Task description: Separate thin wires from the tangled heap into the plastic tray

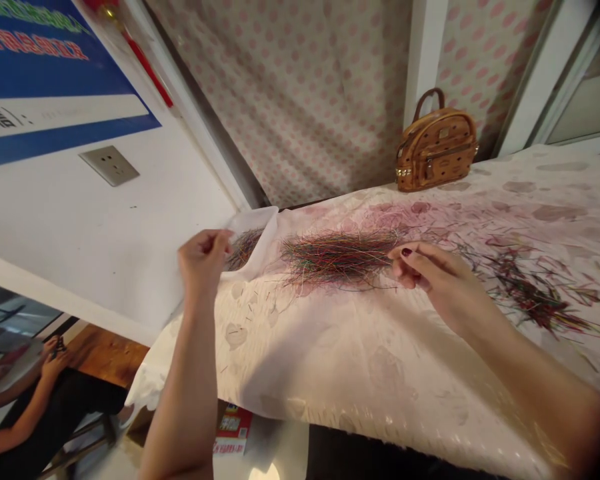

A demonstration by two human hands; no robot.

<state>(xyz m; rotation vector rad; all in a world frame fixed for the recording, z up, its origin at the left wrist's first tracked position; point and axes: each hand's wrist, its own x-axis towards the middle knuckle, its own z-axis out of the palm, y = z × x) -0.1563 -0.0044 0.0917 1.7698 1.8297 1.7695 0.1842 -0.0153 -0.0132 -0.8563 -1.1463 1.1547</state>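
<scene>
A bundle of thin multicoloured wires [337, 257] lies lengthwise across the table. At its right end is my right hand [423, 267], thumb and fingers pinched together on what looks like a thin wire. My left hand [203, 257] is closed, raised at the left beside a white plastic bag [269, 233]. More of the thin wires [246, 248] show inside that bag. Whatever the left fingers hold, if anything, is too small to make out. To the right of my right hand lies a loose heap of short wire pieces [530, 290].
A brown mini backpack [437, 150] stands at the table's back edge by the dotted curtain [300, 87]. A white wall panel with a socket [110, 165] rises at the left. Another person's hands [54, 357] hold a dark object at lower left. The cloth-covered table [330, 360] has stray wire bits.
</scene>
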